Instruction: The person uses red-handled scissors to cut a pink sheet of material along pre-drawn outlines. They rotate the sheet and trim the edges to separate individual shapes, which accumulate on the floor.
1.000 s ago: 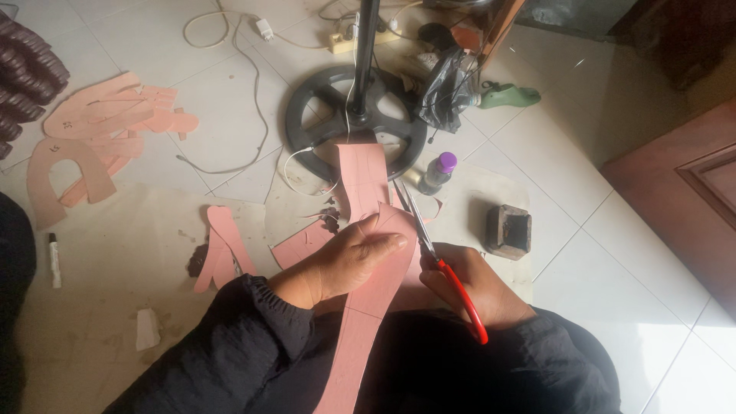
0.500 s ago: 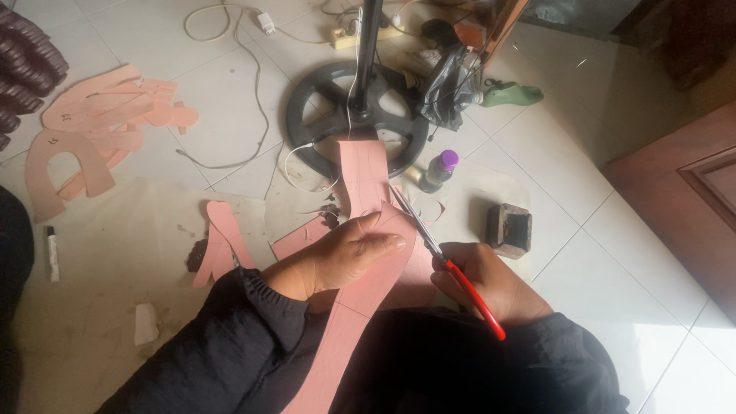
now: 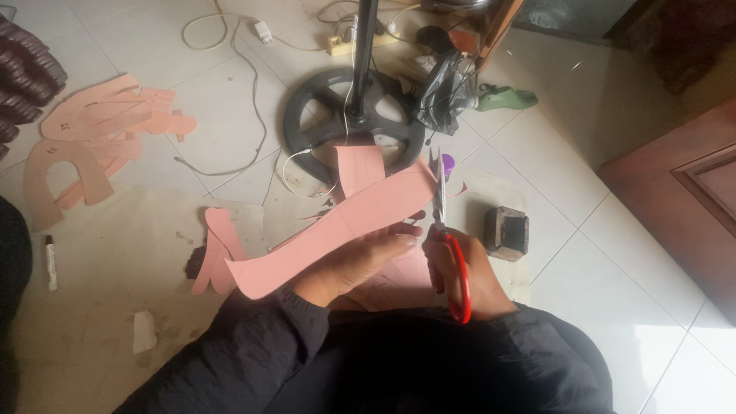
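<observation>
My left hand grips a long curved strip of pink card from below and holds it tilted, its upper end to the right. My right hand holds red-handled scissors. Their blades point away from me and meet the strip's upper right end. Another pink piece lies behind the strip. Both arms wear dark sleeves.
A black round stand base with a pole stands just beyond the card. Cut pink shapes lie at far left, more scraps near my left arm. A small dark box, white cables and a green object lie about.
The pink strip has been turned from nearly upright to slanting left-down to right-up. The scissors have moved to its upper right end and now point straight away.
</observation>
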`<state>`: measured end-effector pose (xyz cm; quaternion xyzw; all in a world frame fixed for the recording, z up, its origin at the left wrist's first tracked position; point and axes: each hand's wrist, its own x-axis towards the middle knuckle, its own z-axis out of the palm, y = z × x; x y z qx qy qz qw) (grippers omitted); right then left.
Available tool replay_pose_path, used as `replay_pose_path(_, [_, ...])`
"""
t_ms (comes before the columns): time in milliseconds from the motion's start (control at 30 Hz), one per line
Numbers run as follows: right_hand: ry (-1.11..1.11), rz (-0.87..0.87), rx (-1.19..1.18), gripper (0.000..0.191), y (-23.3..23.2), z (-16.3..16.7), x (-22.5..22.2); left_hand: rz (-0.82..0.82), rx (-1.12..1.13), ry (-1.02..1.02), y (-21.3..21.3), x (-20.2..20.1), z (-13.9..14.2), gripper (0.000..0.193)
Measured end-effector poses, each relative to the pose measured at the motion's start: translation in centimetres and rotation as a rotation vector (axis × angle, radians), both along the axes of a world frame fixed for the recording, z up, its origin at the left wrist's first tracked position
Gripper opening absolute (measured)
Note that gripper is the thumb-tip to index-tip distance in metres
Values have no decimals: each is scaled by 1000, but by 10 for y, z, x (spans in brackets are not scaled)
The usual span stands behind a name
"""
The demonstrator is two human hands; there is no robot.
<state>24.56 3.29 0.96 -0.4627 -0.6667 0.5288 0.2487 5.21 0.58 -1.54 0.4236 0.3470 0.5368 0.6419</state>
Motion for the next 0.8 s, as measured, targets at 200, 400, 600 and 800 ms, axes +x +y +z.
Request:
replay_pose_path(200, [-82,-53,-32,23,-13,-7,-15,385,-276,-92,5,14,-6,39])
replay_pose_path(400, [-20,-18,-99,19,-9,-12,-10,353,-283,-183,11,20,-19,35])
replay_pose_path(600, [100,67,-134,15,-11,-13,-7,301,-376,-354,6,25,-23,27])
replay_pose_path(800, [9,95,-77,19,-11,-4,-6,368,-374,-390,1,32,-17,25])
